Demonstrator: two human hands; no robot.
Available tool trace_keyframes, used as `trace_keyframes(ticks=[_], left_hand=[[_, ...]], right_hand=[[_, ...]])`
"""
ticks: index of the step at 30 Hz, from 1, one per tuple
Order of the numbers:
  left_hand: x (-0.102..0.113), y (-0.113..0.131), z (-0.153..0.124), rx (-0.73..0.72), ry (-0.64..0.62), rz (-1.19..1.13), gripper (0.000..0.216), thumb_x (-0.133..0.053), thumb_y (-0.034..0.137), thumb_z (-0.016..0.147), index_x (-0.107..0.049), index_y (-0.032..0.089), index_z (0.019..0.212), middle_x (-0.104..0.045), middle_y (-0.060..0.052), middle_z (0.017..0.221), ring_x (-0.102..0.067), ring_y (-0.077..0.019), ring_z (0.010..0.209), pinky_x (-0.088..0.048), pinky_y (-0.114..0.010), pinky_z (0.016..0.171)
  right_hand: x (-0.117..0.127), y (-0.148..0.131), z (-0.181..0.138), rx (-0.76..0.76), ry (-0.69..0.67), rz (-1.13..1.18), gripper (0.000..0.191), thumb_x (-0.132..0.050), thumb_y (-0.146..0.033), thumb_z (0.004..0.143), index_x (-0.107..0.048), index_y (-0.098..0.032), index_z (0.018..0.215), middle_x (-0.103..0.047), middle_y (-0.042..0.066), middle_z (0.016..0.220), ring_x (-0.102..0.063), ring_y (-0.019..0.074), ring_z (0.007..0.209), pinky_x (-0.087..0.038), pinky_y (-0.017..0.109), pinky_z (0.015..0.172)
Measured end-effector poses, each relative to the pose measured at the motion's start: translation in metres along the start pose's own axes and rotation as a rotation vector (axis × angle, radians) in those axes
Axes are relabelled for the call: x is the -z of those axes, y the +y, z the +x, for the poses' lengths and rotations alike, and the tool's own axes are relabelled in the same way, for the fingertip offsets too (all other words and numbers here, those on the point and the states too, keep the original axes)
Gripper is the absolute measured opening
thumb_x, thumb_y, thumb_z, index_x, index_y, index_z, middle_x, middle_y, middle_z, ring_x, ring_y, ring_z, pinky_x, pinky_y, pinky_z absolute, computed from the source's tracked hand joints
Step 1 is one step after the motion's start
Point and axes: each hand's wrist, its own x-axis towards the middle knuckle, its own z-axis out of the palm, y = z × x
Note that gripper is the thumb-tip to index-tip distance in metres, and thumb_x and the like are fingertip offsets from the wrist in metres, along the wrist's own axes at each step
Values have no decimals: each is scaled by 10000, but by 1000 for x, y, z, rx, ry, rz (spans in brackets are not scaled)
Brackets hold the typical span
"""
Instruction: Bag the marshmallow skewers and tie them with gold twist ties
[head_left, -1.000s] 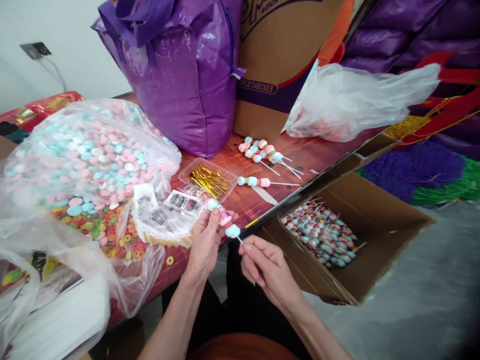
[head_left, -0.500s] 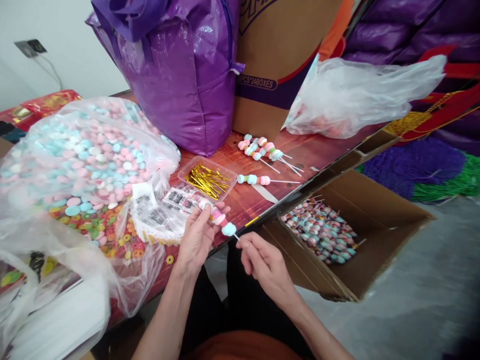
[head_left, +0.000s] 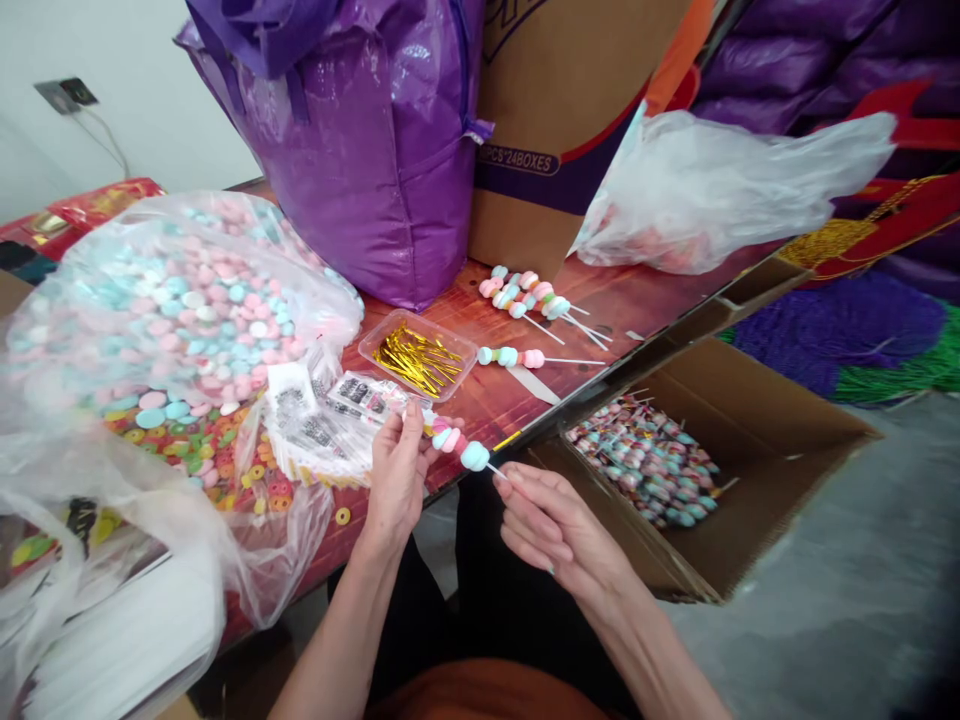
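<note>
Between my two hands is a marshmallow skewer [head_left: 474,456], a white stick threaded with pink and pale blue sweets, tilted down to the right. My left hand [head_left: 401,470] pinches its upper end between thumb and fingers, which hide part of the sweets. The thumb and forefinger of my right hand [head_left: 551,525] grip the bare stick below the lowest blue sweet. Clear printed wrappers [head_left: 319,435] lie fanned out just left of my left hand. Beyond it, gold twist ties [head_left: 420,358] fill a clear plastic tray [head_left: 369,345].
Other marshmallow skewers [head_left: 525,290] lie on the table's right side. A bag of marshmallows [head_left: 180,290] and gummy rings [head_left: 191,435] spread at left. A purple bag [head_left: 367,170] and carton [head_left: 525,215] stand behind. An open box [head_left: 780,430] of skewers sits low right.
The skewer has shifted a little right, between both hands. My right hand has moved right and slightly down, its lower fingers loosening while thumb and forefinger stay on the stick.
</note>
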Motion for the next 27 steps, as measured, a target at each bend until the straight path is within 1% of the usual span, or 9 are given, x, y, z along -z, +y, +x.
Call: trace_keyframes(ticks=[4, 9, 11, 13, 17, 21, 23, 25, 27], left_hand=[[-1, 2, 1, 23, 21, 43, 474, -840, 546, 652, -605, 167, 812, -695, 1, 690, -753, -211, 762, -590, -317, 763], [1, 5, 2, 84, 44, 122, 537, -854, 599, 578, -617, 155, 765, -680, 4, 660, -690, -147, 584, -583, -257, 620], [3, 5, 3, 101, 38, 137, 550, -849, 617, 569, -623, 151, 752, -675, 0, 647, -671, -136, 558, -579, -249, 600], [6, 5, 4, 118, 17, 151, 542, -838, 624, 588, -628, 150, 747, -668, -3, 631, -664, -133, 549, -584, -255, 614], [9, 5, 5, 134, -5, 183, 527, -821, 624, 619, -637, 148, 749, -670, -13, 635, -684, -150, 583, -595, -280, 659], [8, 3, 3, 111, -13, 197, 514, -806, 616, 652, -659, 141, 783, -705, -38, 704, -723, -185, 684, -598, -307, 718], [7, 2, 1, 94, -36, 194, 496, -794, 605, 680, -666, 139, 791, -722, -54, 743, -739, -208, 748, -596, -316, 739], [7, 1, -1, 92, -60, 185, 479, -788, 586, 703, -676, 131, 803, -736, -74, 772, -748, -232, 798, -595, -319, 747], [8, 2, -2, 110, -85, 165, 466, -785, 564, 723, -685, 119, 819, -751, -101, 801, -752, -253, 835, -593, -323, 753]], right_hand=[[5, -6, -2, -36, -29, -8, 187, -747, -271, 846, -694, -127, 738, -317, -129, 382, -130, 0, 294, -277, 127, 294], [9, -20, -6, -50, -37, -178, 239, -720, -334, 874, -699, -123, 763, -343, -118, 355, -155, 5, 288, -281, 138, 312], [10, -25, -8, -39, -34, -254, 255, -718, -359, 874, -692, -129, 769, -367, -109, 350, -182, 12, 287, -284, 147, 320], [11, -29, -8, -33, -34, -333, 273, -709, -386, 874, -686, -132, 778, -395, -97, 348, -210, 21, 287, -279, 157, 326], [12, -29, -9, 10, 12, -507, 319, -672, -450, 883, -665, -142, 798, -408, -94, 356, -238, 31, 296, -250, 173, 347], [7, -19, -11, 117, 99, -754, 349, -564, -494, 936, -628, -161, 855, -459, -77, 412, -308, 57, 335, -199, 191, 362], [3, -11, -11, 190, 121, -890, 343, -497, -482, 971, -605, -173, 866, -473, -73, 443, -340, 70, 364, -236, 203, 383], [1, -3, -11, 276, 118, -1022, 320, -447, -433, 1000, -590, -182, 865, -472, -72, 465, -389, 81, 407, -305, 216, 440], [0, 1, -10, 352, 105, -1129, 300, -417, -382, 1019, -588, -184, 872, -472, -71, 483, -427, 88, 445, -346, 228, 504]])
